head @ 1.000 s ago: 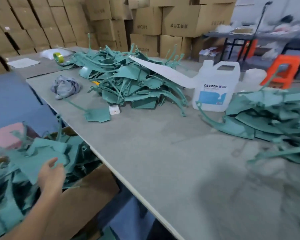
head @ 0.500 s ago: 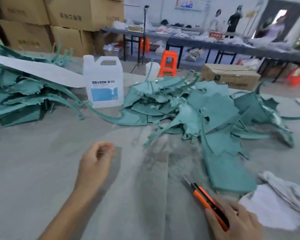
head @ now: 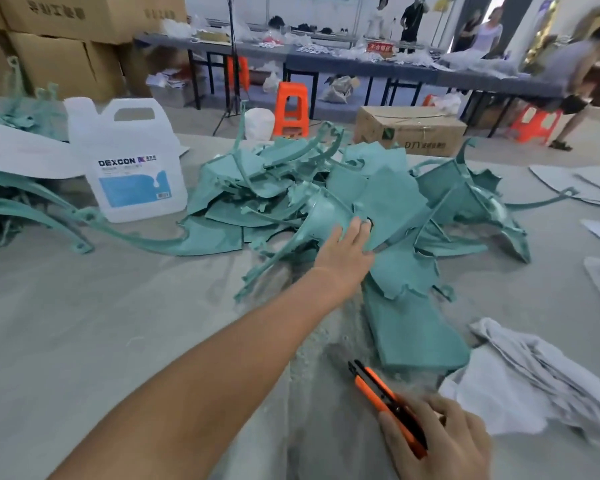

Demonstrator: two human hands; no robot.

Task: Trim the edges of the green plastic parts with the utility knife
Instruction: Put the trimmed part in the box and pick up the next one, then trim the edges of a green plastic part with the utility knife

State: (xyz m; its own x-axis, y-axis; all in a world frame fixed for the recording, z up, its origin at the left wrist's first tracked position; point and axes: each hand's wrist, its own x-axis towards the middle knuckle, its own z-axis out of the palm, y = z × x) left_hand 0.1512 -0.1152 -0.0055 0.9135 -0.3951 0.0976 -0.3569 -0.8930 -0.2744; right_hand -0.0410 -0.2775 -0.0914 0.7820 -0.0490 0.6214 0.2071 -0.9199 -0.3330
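Observation:
A heap of green plastic parts (head: 388, 206) covers the middle of the grey table (head: 84, 323). My left hand (head: 347, 249) is stretched far out, fingers spread and laid on one green part near the heap's front; I cannot tell whether it grips the part. One flat green part (head: 409, 330) lies apart, closest to me. My right hand (head: 440, 441) is at the bottom right, closed around an orange and black utility knife (head: 385, 400) whose tip points away towards that flat part.
A white DEXCON jug (head: 132, 161) stands at the left. More green parts (head: 21, 202) and a white sheet lie further left. A grey cloth (head: 534, 379) lies at the right. Beyond the table: cardboard boxes, orange stools, long tables, several people.
My left hand went from a loose fist over bare table to stretched out onto the green heap. The camera shifted a little right. The right hand keeps hold of the knife.

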